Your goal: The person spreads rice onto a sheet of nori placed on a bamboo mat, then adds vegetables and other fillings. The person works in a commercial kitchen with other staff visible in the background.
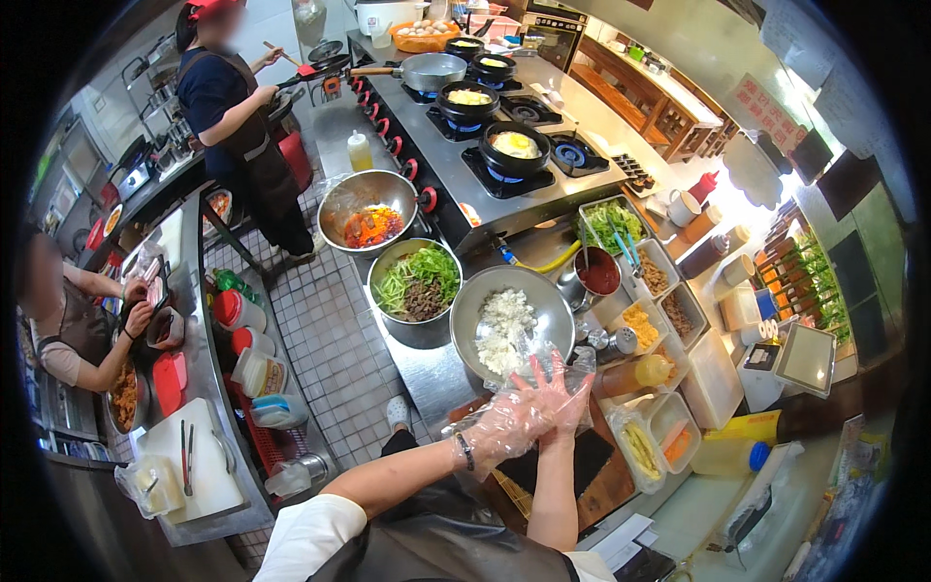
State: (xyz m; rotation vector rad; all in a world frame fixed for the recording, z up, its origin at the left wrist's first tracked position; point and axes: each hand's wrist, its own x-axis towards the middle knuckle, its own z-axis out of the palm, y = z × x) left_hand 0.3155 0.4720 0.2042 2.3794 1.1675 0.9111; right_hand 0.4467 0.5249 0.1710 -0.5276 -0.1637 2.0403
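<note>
My left hand (pixel 508 422), in a clear plastic glove, lies against the palm side of my right hand; its fingertips are hard to make out through the crumpled film. Fingers spread, my right hand (pixel 558 391) has thin clear plastic around it. Both are at the near rim of a steel bowl (pixel 465 309) holding white rice (pixel 507 324). To its left stands a steel pot with shredded greens (pixel 418 273) and cooked minced meat (pixel 428 300). Behind that, another steel bowl (pixel 336 196) holds a red-orange sauce (pixel 373 224).
Black stone bowls (pixel 515 151) sit on lit gas burners ahead. Right of the rice are a red sauce container (pixel 598 270), a shaker (pixel 622 342) and topping tubs (pixel 641 325). One co-worker holds a pan (pixel 331 67); another works at the left counter (pixel 211 305).
</note>
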